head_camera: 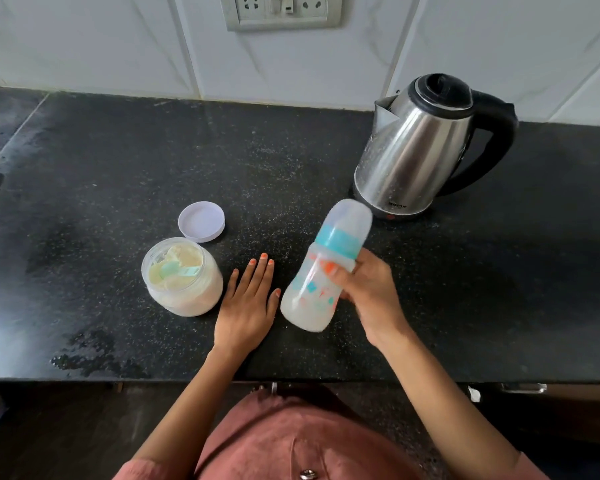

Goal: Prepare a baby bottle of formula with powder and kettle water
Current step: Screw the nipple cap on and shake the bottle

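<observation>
Bottle tilts in right hand's grip, cap toward kettle.

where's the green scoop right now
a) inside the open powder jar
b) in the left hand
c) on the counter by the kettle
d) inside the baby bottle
A: the scoop lies on the powder inside the open powder jar, whose lid sits on the counter behind it. The left hand rests flat and empty, and the right hand grips only the baby bottle.
</observation>
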Tool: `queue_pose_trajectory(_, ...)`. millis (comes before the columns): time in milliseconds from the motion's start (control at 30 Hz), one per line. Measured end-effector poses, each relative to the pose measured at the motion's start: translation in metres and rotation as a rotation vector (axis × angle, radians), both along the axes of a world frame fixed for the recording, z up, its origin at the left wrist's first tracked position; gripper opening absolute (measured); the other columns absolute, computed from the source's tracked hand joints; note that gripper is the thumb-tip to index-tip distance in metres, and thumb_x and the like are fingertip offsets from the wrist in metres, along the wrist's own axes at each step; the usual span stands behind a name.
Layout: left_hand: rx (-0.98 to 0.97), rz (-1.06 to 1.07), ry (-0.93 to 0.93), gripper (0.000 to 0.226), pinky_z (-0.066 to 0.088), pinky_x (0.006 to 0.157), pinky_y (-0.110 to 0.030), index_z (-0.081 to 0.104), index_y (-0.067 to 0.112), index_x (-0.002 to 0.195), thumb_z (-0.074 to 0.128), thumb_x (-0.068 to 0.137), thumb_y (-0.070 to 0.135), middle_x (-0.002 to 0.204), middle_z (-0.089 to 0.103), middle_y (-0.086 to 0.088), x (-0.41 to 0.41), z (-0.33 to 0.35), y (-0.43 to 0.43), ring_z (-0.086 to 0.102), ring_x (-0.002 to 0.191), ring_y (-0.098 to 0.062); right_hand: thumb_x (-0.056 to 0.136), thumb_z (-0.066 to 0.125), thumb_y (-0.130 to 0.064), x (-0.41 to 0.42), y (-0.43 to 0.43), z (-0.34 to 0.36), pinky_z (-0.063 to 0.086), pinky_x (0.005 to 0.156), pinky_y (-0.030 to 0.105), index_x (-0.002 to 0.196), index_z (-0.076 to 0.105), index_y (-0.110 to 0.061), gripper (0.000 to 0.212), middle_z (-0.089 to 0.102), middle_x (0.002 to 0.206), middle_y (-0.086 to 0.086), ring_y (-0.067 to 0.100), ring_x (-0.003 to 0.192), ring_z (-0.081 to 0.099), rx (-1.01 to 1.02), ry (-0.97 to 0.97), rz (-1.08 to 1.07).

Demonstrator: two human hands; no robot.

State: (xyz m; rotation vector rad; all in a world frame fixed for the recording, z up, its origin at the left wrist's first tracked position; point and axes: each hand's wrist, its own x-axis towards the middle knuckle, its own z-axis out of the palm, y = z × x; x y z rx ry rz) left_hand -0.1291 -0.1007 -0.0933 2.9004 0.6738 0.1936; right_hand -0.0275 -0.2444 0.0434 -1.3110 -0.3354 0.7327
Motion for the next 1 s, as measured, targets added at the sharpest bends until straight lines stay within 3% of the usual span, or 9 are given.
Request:
queue_pose_trajectory(133, -0.046, 0.034, -0.028, 0.055, 0.011, 0.108, -0.034, 0.043, 0.007, 0.137, 0.025, 0.094, 0.036, 0.144, 0.04, -0.007, 0.001, 0.002, -0.001, 0.039, 0.131, -0.024, 0.063, 0.066, -0.031, 0.018, 0.005, 0.004, 0.055, 0.065, 0.023, 0.099, 0.061, -0.021, 0.038, 0.07, 0.092, -0.006, 0.008, 0.086, 0.067, 0.208, 0.227, -0.303)
queue_pose_trajectory(267, -0.01, 0.001, 0.013, 0.057, 0.011, 0.108, -0.036, 0.04, 0.006, 0.138, 0.027, 0.093, 0.038, 0.145, 0.038, -0.009, 0.0, -0.002, 0.001, 0.039, 0.131, -0.026, 0.055, 0.082, -0.022, 0.0, 0.005, 0.0, 0.055, 0.064, 0.023, 0.093, 0.064, -0.019, 0.042, 0.073, 0.082, -0.007, 0.008, 0.081, 0.068, 0.036, 0.019, -0.027)
queue_pose_trajectory(333, 0.0, -0.009, 0.019, 0.058, 0.013, 0.109, -0.038, 0.039, 0.006, 0.139, 0.032, 0.09, 0.037, 0.146, 0.036, -0.009, -0.001, -0.003, 0.001, 0.037, 0.132, -0.025, 0.056, 0.079, -0.021, -0.004, 0.003, -0.001, 0.053, 0.064, 0.02, 0.092, 0.065, -0.018, 0.038, 0.074, 0.081, -0.009, 0.006, 0.08, 0.068, 0.016, -0.041, 0.069)
queue_pose_trajectory(433, -0.03, 0.031, -0.021, 0.055, 0.017, 0.11, -0.037, 0.041, 0.007, 0.138, 0.026, 0.093, 0.036, 0.145, 0.038, -0.007, 0.0, 0.001, -0.001, 0.038, 0.132, -0.024, 0.057, 0.078, -0.027, 0.009, 0.006, 0.007, 0.052, 0.057, 0.02, 0.095, 0.063, -0.017, 0.042, 0.072, 0.082, -0.005, 0.007, 0.078, 0.067, 0.16, 0.18, -0.169)
queue_pose_trajectory(500, -0.042, 0.032, -0.029, 0.054, 0.012, 0.109, -0.034, 0.042, 0.007, 0.137, 0.025, 0.094, 0.036, 0.144, 0.039, -0.007, 0.0, 0.004, -0.002, 0.039, 0.131, -0.023, 0.067, 0.065, -0.03, 0.015, 0.007, 0.006, 0.052, 0.057, 0.019, 0.098, 0.062, -0.019, 0.033, 0.07, 0.086, -0.006, 0.006, 0.079, 0.067, 0.246, 0.289, -0.31)
queue_pose_trajectory(633, -0.017, 0.009, -0.011, 0.056, 0.012, 0.107, -0.036, 0.043, 0.005, 0.136, 0.023, 0.096, 0.038, 0.143, 0.041, -0.009, -0.001, 0.002, 0.0, 0.041, 0.129, -0.026, 0.059, 0.08, -0.025, -0.002, 0.005, -0.001, 0.054, 0.061, 0.022, 0.094, 0.064, -0.019, 0.039, 0.073, 0.081, -0.007, 0.009, 0.08, 0.069, 0.021, 0.101, -0.083)
queue_pose_trajectory(700, 0.002, -0.004, 0.012, 0.056, 0.012, 0.109, -0.036, 0.042, 0.005, 0.137, 0.028, 0.093, 0.037, 0.144, 0.038, -0.009, -0.001, 0.001, 0.0, 0.04, 0.131, -0.027, 0.055, 0.077, -0.029, -0.007, 0.003, -0.003, 0.054, 0.063, 0.022, 0.092, 0.065, -0.019, 0.04, 0.073, 0.081, -0.008, 0.008, 0.08, 0.069, -0.033, 0.014, -0.001)
queue_pose_trajectory(867, -0.032, 0.039, -0.008, 0.055, 0.009, 0.109, -0.033, 0.043, 0.007, 0.137, 0.026, 0.094, 0.036, 0.144, 0.04, -0.007, 0.001, 0.005, -0.002, 0.039, 0.131, -0.023, 0.066, 0.069, -0.03, 0.017, 0.005, 0.003, 0.053, 0.058, 0.02, 0.104, 0.06, -0.015, 0.042, 0.068, 0.092, -0.004, 0.006, 0.082, 0.066, 0.208, 0.253, -0.316)
queue_pose_trajectory(1000, -0.014, 0.022, 0.013, 0.056, 0.014, 0.111, -0.037, 0.041, 0.007, 0.138, 0.027, 0.092, 0.036, 0.145, 0.038, -0.007, 0.0, 0.001, -0.001, 0.038, 0.132, -0.024, 0.052, 0.082, -0.022, 0.008, 0.002, 0.002, 0.054, 0.065, 0.021, 0.096, 0.064, -0.018, 0.048, 0.073, 0.084, -0.008, 0.007, 0.082, 0.068, 0.032, -0.01, -0.007)
